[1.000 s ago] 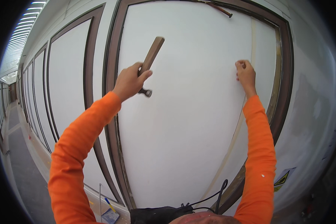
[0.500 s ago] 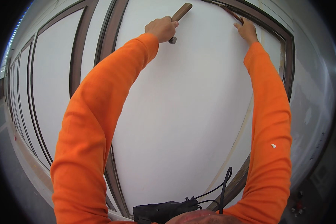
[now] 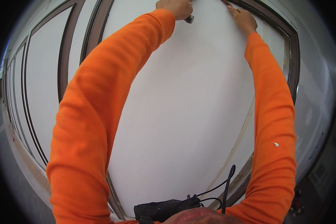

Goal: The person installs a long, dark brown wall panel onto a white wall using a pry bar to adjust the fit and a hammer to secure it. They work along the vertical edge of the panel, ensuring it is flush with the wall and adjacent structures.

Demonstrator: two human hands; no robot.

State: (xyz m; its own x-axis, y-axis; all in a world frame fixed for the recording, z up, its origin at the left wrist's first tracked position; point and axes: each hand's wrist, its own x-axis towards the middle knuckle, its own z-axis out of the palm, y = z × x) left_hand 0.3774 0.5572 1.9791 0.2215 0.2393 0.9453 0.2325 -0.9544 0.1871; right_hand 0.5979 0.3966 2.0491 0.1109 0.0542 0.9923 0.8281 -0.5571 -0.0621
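Orange sleeves up against the smooth white panel (image 3: 190, 104) in its dark brown frame (image 3: 292, 63).
My left hand (image 3: 174, 6) is closed round a metal-headed hammer (image 3: 189, 19); my right hand (image 3: 243, 19) presses flat, fingers extended, at the frame's top edge.

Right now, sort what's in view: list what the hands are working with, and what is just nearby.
In use:
- left hand, grip closed on the hammer
- right hand, fingers on the brown frame
- white panel

Nearby only:
- neighbouring panels
- black pouch and cable
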